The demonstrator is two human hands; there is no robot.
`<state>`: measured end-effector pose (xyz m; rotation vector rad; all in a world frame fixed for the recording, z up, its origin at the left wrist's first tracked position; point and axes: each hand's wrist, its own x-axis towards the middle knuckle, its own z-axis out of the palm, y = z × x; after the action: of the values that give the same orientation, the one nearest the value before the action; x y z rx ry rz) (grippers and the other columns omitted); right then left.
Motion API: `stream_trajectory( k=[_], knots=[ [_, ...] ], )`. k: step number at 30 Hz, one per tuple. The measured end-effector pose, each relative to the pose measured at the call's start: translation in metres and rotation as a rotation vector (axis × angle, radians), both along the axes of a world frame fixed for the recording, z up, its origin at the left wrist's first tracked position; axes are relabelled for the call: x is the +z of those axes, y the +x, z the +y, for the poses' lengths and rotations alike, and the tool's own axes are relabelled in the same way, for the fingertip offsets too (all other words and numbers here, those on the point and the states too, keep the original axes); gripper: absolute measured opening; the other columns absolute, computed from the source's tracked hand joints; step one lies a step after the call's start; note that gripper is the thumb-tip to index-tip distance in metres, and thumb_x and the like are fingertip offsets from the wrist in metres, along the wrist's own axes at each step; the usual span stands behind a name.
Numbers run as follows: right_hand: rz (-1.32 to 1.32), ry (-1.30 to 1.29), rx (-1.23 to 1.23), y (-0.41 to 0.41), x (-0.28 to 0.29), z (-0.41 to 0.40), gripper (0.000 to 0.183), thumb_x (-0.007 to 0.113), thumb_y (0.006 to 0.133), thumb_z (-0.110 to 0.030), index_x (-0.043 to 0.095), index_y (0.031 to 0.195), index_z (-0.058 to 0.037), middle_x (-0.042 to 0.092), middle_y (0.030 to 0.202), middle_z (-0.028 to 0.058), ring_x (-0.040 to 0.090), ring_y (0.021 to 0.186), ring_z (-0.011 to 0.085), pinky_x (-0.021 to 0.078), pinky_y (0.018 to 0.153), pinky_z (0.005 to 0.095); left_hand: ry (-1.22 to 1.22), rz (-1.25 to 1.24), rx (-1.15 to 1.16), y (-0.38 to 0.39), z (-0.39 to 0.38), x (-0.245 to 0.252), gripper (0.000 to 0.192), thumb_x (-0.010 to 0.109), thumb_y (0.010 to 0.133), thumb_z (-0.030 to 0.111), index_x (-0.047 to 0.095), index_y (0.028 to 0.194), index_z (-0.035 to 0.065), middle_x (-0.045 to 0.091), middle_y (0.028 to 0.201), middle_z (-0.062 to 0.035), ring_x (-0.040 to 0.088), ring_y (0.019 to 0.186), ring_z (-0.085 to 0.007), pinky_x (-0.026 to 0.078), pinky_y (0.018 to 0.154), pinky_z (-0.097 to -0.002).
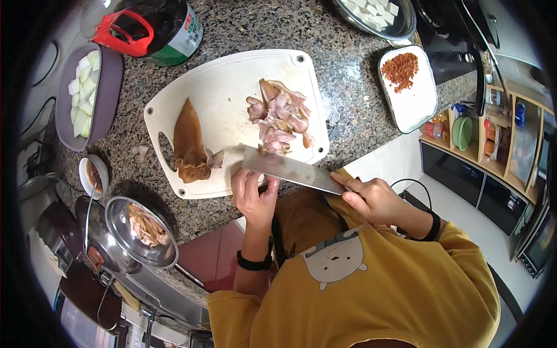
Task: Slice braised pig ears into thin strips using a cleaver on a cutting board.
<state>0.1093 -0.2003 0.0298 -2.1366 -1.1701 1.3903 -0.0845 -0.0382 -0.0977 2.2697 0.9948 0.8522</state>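
My right hand (370, 198) grips the handle of a cleaver (291, 171), its broad blade reaching left over the near edge of a white cutting board (217, 108). Close by the blade's tip, my left hand (252, 193) rests with curled fingers at the board's edge. Something pale shows beneath those fingers, but the blade and hand hide most of it. Beyond the blade lies a heap of cut pinkish meat pieces (283, 113). A brown, pointed piece of cooked meat (189, 139), like a pig's ear, lies on the board's left side.
Left are a purple container (111, 95) of pale green chunks, a sauce bowl (101, 165) with a spoon, and a steel bowl (117, 226) holding meat strips. Behind stands a large red-handled bottle (174, 39). Right are a steel bowl (407, 26) of white cubes and a tray (413, 113) with reddish-brown bits.
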Motion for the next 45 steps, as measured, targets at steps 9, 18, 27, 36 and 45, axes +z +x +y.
stream_trajectory(
  k=[9, 18, 27, 36, 45],
  knots=[
    [-0.181, 0.156, 0.201, 0.02, -0.009, -0.037, 0.061, 0.061, 0.09, -0.038, 0.048, 0.14, -0.0052, 0.068, 0.076, 0.0148, 0.063, 0.054, 0.0311, 0.0518, 0.053, 0.0376, -0.203, -0.07, 0.048, 0.006, 0.008, 0.024, 0.034, 0.077, 0.071, 0.011, 0.062, 0.101, 0.0018, 0.065, 0.095, -0.0133, 0.065, 0.088, -0.033, 0.053, 0.077, -0.039],
    [0.053, 0.065, -0.004, 0.021, -0.007, -0.071, 0.052, 0.05, 0.096, -0.033, 0.051, 0.138, -0.002, 0.068, 0.082, 0.0165, 0.067, 0.06, 0.0314, 0.0543, 0.061, 0.0345, -0.275, 0.024, 0.075, 0.02, 0.022, 0.025, 0.036, 0.074, 0.07, 0.0, 0.068, 0.105, 0.0049, 0.062, 0.096, -0.0057, 0.055, 0.073, -0.0185, 0.048, 0.067, -0.0311],
    [0.135, -0.008, -0.069, 0.014, -0.019, -0.072, 0.048, 0.046, 0.095, -0.021, 0.051, 0.137, 0.0018, 0.056, 0.057, 0.0148, 0.061, 0.048, 0.0268, 0.0504, 0.056, 0.033, -0.29, 0.096, -0.038, 0.025, 0.036, 0.024, 0.022, 0.074, 0.071, -0.001, 0.07, 0.091, 0.0067, 0.061, 0.093, -0.0058, 0.062, 0.079, -0.0199, 0.054, 0.06, -0.0295],
    [0.188, -0.011, -0.191, 0.015, -0.016, -0.069, 0.05, 0.041, 0.099, -0.027, 0.051, 0.136, 0.0034, 0.052, 0.052, 0.0105, 0.057, 0.046, 0.0195, 0.0455, 0.051, 0.0296, -0.385, 0.097, -0.045, 0.022, 0.032, 0.028, 0.018, 0.074, 0.07, 0.0, 0.069, 0.084, 0.0099, 0.065, 0.089, -0.0022, 0.064, 0.077, -0.0201, 0.053, 0.063, -0.0307],
    [0.215, -0.008, -0.232, 0.015, -0.02, -0.073, 0.053, 0.039, 0.101, -0.034, 0.051, 0.136, 0.0043, 0.047, 0.048, 0.0075, 0.052, 0.041, 0.0163, 0.0421, 0.049, 0.0295, -0.421, 0.016, -0.061, 0.014, 0.031, 0.03, 0.015, 0.074, 0.074, -0.004, 0.067, 0.084, 0.0042, 0.071, 0.089, -0.0059, 0.069, 0.073, -0.0175, 0.058, 0.062, -0.0273]
  ],
)
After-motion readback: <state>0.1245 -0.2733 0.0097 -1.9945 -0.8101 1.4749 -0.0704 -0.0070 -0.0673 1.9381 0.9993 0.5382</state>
